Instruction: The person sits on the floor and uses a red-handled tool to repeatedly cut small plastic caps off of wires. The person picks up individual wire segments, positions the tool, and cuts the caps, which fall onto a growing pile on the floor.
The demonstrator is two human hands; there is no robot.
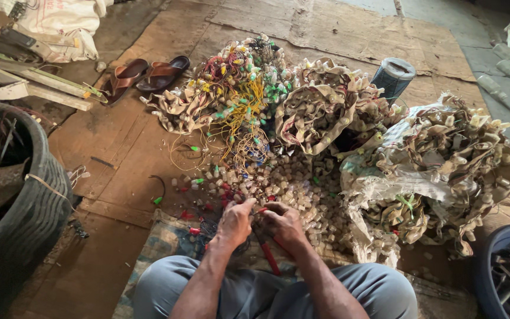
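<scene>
Sitting on the floor with knees spread, the person has both hands together just above the lap. The left hand point(235, 223) is curled nearly shut, fingertips pinched on something small at the edge of the pile; what it grips is too small to tell. The right hand point(284, 224) is closed around one pair of red-handled pliers point(268, 255). The tool's two handles run from the hands down toward the person's lap, its long axis nearly upright in the picture and leaning slightly left at the top, where the head points away from the body and is hidden between the hands.

Directly beyond the hands lies one heap of small pale connectors point(293, 183), too many to count. Behind it sits one tangle of yellow, red and green wires point(240, 100), flanked by several bundles of dirty beige tape and wire: one at the left point(175, 112), one in the middle point(320, 109) and a large one spilling from a torn sack on the right point(450, 159). Two brown sandals point(146, 75) lie side by side at upper left. One dark cylindrical can point(393, 75) stands behind the bundles. One black tub point(28, 207) is at the left, and one blue tub point(497, 254) at lower right.
</scene>
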